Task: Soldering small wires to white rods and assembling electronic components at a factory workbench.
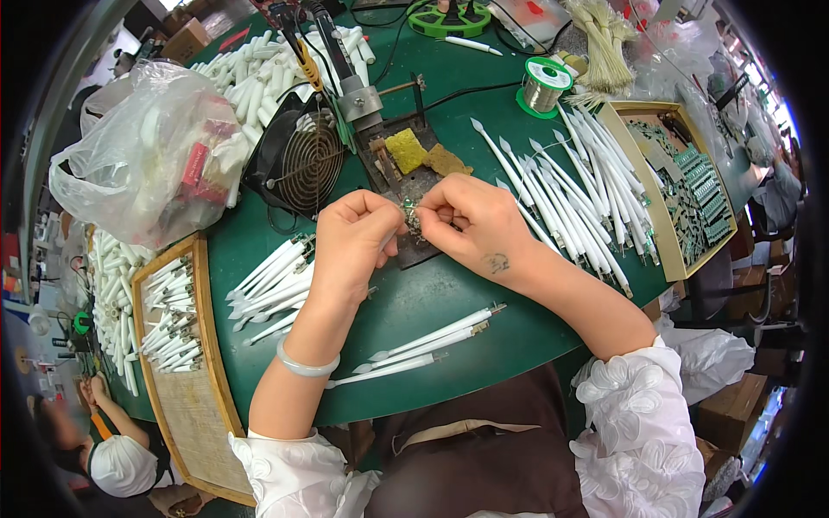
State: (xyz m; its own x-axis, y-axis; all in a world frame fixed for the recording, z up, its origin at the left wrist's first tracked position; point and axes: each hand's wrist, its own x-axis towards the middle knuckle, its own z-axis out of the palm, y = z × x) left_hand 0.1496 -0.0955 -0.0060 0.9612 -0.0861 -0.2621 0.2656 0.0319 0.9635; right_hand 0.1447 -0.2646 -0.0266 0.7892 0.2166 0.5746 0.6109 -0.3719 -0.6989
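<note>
My left hand (356, 231) and my right hand (475, 223) meet fingertip to fingertip over a dark metal plate (420, 256). Both are closed in a pinch around a small green circuit board (409, 207), mostly hidden by the fingers. Just beyond them, a yellow sponge (405, 150) and a brown sponge piece (446, 161) lie on the soldering stand. White candle-shaped sticks with flame tips (445, 335) rest on the table in front of me. More such sticks (275, 281) lie beside my left wrist, and a larger pile (574, 194) is right of my right hand.
A black fan (298, 160) and a plastic bag (147, 155) stand at left, near a wooden-framed tray (192, 406). A solder spool (544, 86) is at the back. At right, a yellow box (734, 226) holds green circuit boards. Another person (125, 462) sits far left.
</note>
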